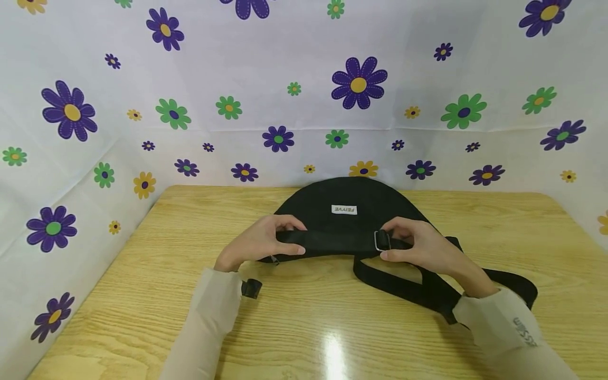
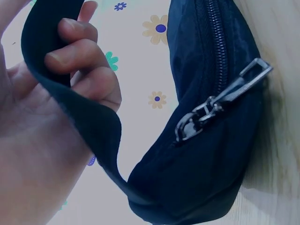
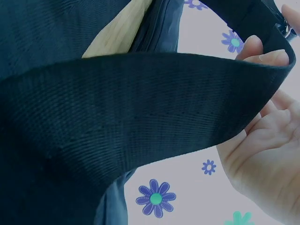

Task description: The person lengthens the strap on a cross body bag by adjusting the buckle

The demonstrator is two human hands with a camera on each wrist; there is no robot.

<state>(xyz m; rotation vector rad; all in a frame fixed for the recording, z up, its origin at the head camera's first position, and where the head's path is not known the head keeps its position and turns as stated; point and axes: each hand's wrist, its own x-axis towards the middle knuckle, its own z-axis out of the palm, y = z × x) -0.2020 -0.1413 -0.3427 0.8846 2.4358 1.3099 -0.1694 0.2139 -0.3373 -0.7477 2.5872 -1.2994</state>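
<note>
A black waist bag (image 1: 351, 192) with a white label (image 1: 344, 210), its lettering upside down, lies on the table. My left hand (image 1: 266, 240) grips the bag's strap (image 1: 337, 241) near the bag's left end, fingers curled round the webbing. A metal zipper pull (image 2: 236, 89) hangs beside that hand in the left wrist view. At the other end of the stretched section, my right hand (image 1: 420, 244) pinches the strap beside a metal slider (image 1: 381, 240). In the right wrist view, the webbing (image 3: 140, 103) loops across in front of the palm.
Slack strap (image 1: 394, 285) trails under the right wrist and bends round to the right. A black buckle piece (image 1: 252, 288) shows beside the left cuff. The wooden table (image 1: 294, 327) backs onto a white cloth (image 1: 266, 63) with printed flowers.
</note>
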